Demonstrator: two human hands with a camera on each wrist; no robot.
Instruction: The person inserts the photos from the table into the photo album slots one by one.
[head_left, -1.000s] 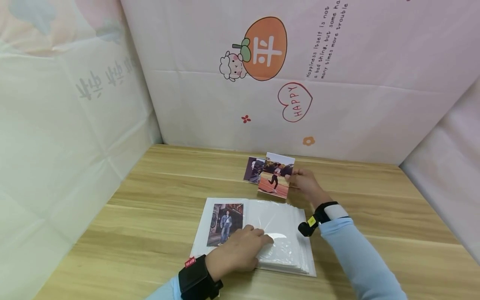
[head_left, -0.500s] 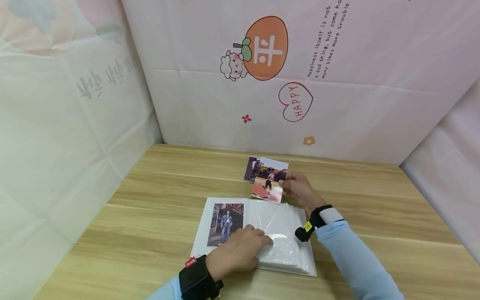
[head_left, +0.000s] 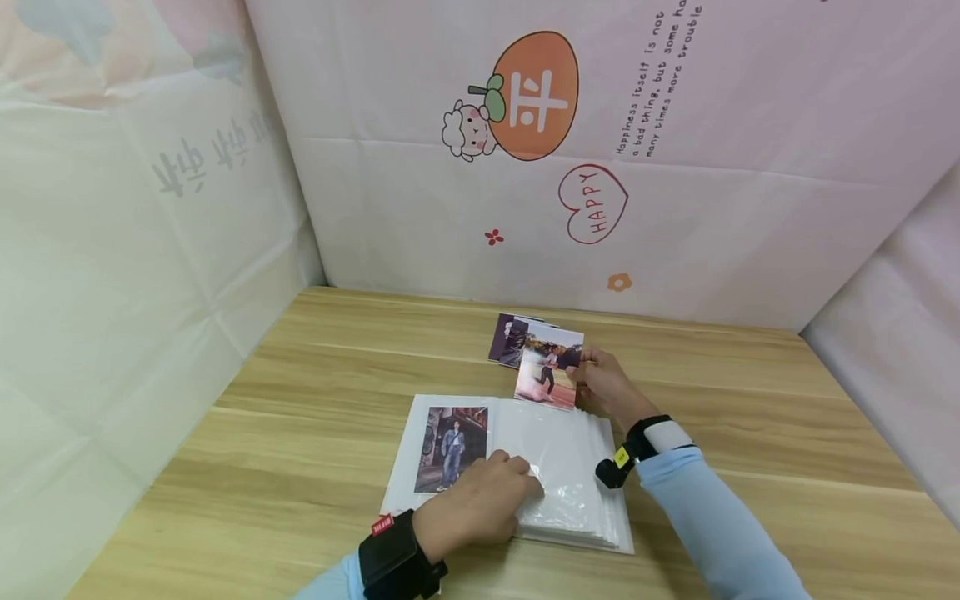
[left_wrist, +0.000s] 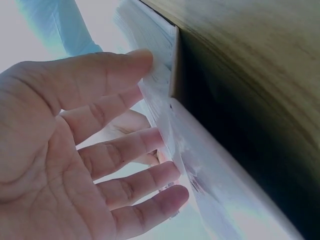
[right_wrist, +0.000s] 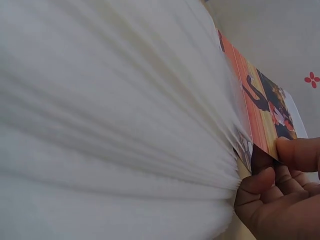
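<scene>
An open photo album [head_left: 562, 467] lies on the wooden table [head_left: 300, 400]. Its left page holds a photo of a standing person [head_left: 452, 446]; the right page is an empty clear sleeve. My left hand [head_left: 480, 500] rests on the album with straight fingers [left_wrist: 130, 145] pressing the sleeve pages. My right hand [head_left: 600, 385] pinches a photo of a runner [head_left: 547, 377] by its right edge, just above the album's top edge; thumb and fingers [right_wrist: 295, 155] grip the print [right_wrist: 260, 100].
Two more photos [head_left: 510, 337] lie on the table behind the held print. Patterned fabric walls close in the table at the back, left and right.
My right hand has carried the runner photo down and nearer, from above the loose photos to the album's top edge. The left hand stays on the album.
</scene>
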